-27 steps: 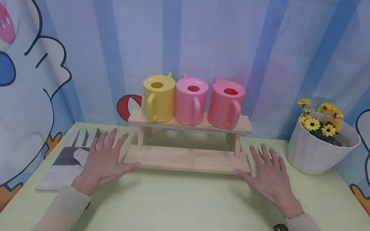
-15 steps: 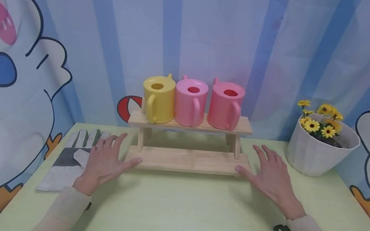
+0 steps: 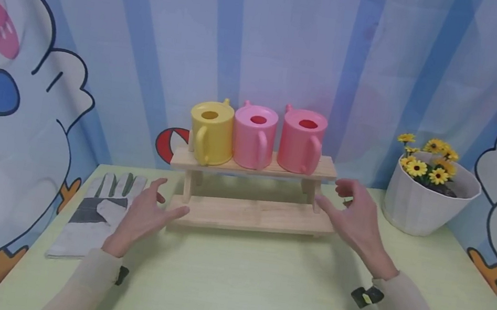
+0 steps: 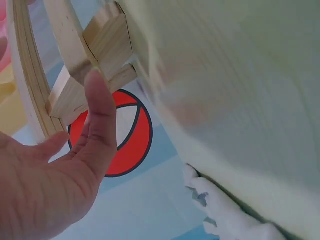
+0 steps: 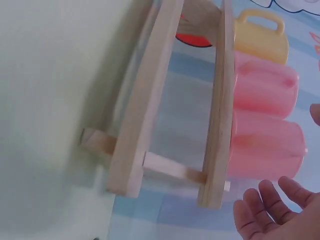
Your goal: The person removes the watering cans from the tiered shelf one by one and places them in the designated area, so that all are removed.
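A two-tier wooden shelf (image 3: pixel 251 215) stands on the table. On its upper board sit a yellow mug-like container (image 3: pixel 213 137), a light pink one (image 3: pixel 254 142) and a darker pink one (image 3: pixel 301 146), each with a handle and a round hole in its top. My left hand (image 3: pixel 144 220) is at the shelf's left end, thumb and fingers spread apart, a fingertip overlapping the lower board in the left wrist view. My right hand (image 3: pixel 358 223) is raised beside the shelf's right end, fingers loosely bent with nothing between them, close to the darker pink container in the right wrist view.
A grey and white work glove (image 3: pixel 94 218) lies at the table's left, beside my left forearm. At the back right stands a white pot (image 3: pixel 422 211) with yellow flowers (image 3: pixel 418 168). A blue striped cloth (image 3: pixel 293 39) with cartoon ducks hangs directly behind the table.
My right hand has lifted and moved left toward the upper board, its fingers bending more. My left hand's fingers have drawn in slightly. The shelf and containers stay in place.
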`<state>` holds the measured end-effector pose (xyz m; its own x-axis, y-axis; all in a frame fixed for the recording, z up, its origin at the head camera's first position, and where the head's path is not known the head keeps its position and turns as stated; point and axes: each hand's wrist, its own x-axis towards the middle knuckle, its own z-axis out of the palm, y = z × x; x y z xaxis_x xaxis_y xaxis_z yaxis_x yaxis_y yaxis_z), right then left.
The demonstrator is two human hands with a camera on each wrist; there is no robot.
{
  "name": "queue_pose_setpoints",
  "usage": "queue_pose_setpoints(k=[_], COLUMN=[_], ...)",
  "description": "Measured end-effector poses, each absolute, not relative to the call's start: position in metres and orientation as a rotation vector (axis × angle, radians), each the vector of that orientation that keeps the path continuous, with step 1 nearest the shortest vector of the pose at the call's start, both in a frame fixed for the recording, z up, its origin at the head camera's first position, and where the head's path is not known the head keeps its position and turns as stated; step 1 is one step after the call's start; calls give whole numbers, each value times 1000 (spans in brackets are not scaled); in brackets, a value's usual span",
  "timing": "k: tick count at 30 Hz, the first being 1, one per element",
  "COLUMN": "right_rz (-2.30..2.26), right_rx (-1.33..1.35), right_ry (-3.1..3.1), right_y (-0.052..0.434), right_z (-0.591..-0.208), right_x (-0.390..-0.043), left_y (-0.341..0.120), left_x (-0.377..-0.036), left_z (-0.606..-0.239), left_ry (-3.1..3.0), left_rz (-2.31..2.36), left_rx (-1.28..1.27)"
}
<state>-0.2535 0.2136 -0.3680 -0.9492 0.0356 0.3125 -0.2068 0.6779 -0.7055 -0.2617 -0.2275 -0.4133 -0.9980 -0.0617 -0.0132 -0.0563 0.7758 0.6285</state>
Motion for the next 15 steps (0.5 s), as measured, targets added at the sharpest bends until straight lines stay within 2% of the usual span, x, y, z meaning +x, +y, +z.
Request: queue_pose_setpoints(k=[15], right_rz=[1420], right_rx=[48], right_ry=[-2465], right_y=[186], right_z=[-324], right_x=[-285], left_y=[-217], left_x=[-271], left_z=[-420], left_ry=[-3025], left_rz=[-1284], left_rx=[263])
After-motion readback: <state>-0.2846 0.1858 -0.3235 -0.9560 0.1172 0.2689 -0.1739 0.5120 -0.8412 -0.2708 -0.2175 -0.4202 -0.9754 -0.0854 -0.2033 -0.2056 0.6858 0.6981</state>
